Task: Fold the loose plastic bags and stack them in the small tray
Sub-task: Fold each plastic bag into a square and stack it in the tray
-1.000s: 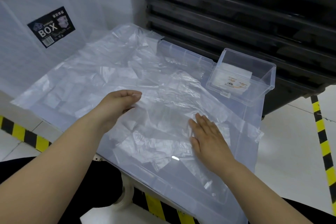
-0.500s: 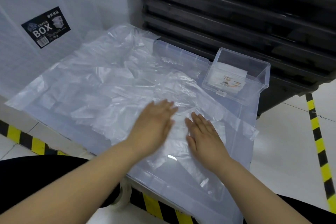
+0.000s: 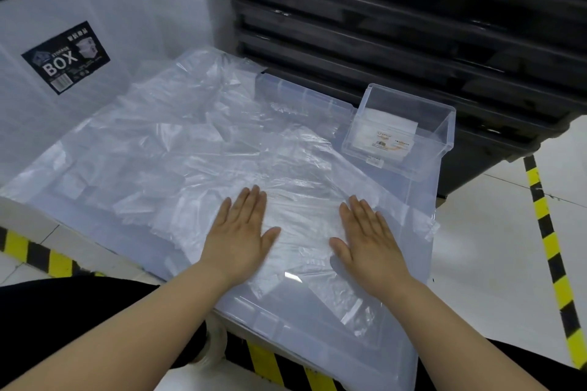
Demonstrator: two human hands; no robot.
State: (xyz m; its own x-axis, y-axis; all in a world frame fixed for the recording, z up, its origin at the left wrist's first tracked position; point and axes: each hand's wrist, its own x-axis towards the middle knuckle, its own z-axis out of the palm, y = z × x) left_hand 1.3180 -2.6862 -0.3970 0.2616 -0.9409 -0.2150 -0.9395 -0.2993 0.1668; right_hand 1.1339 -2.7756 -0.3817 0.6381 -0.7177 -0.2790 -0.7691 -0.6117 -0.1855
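Observation:
A clear plastic bag lies spread on the lid of a translucent storage box. My left hand presses flat on the bag's left part, fingers straight. My right hand presses flat on its right part, fingers straight as well. A heap of loose clear bags covers the lid to the left and behind. The small clear tray stands at the lid's far right corner with folded bags and a printed label inside.
A stack of black crates rises behind the tray. A large white storage box with a "BOX" label stands at the far left. Yellow-black floor tape runs along the right and near my legs.
My left hand let go of the bag's edge, came across to the middle, then both flat hands slid apart over the bag.

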